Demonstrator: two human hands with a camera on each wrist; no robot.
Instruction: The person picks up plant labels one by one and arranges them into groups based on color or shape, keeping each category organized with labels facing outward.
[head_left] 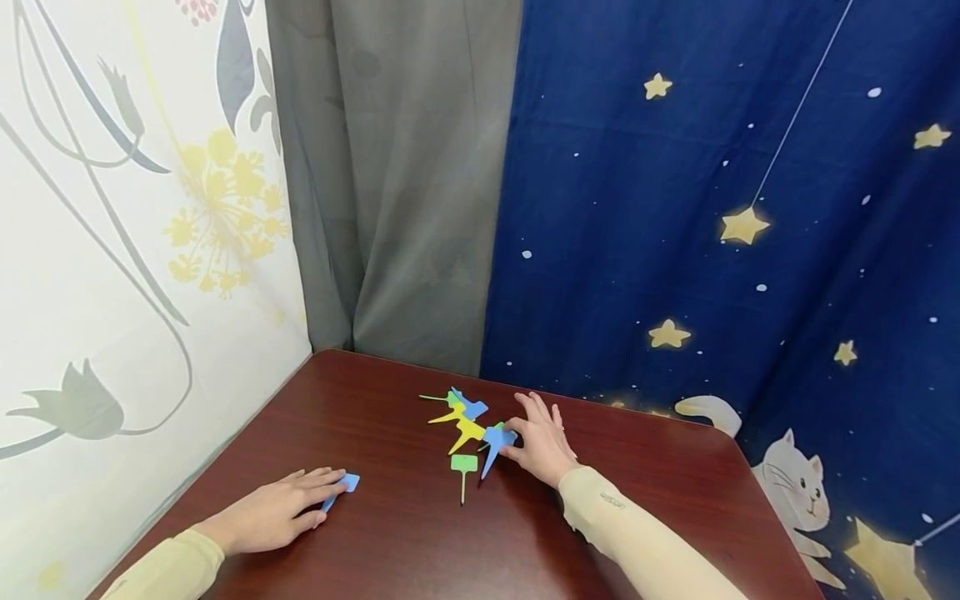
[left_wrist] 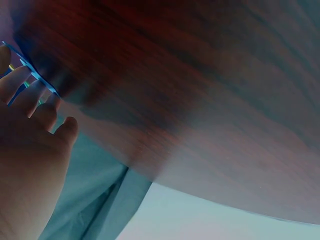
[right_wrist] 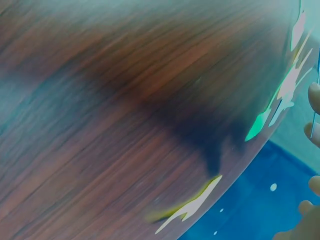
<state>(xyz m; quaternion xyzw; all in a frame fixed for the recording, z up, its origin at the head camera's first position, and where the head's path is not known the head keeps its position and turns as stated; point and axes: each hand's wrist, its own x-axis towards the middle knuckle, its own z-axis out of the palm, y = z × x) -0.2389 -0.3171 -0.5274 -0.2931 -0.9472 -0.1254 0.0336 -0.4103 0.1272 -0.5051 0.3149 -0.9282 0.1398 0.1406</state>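
Observation:
My right hand [head_left: 542, 442] pinches a blue T-shaped plant label [head_left: 495, 439] between thumb and fingertips, its pointed stem slanting down. The other fingers spread outward. A green label partly shows behind it. At the table's left, my left hand [head_left: 281, 508] lies with extended fingers over another blue plant label [head_left: 351, 481], covering much of it. In the left wrist view, fingertips [left_wrist: 36, 82] touch this label edge-on. Near the right hand lie a yellow label [head_left: 470, 430] and a green label [head_left: 464, 463] with its stem toward me.
Further back, a blue label [head_left: 472, 408], a second yellow label [head_left: 447, 414] and another green label [head_left: 435, 397] overlap. In the right wrist view a separate yellow label [right_wrist: 192, 206] lies near the table edge. Curtains [head_left: 420, 183] hang behind the dark wooden table [head_left: 390, 550].

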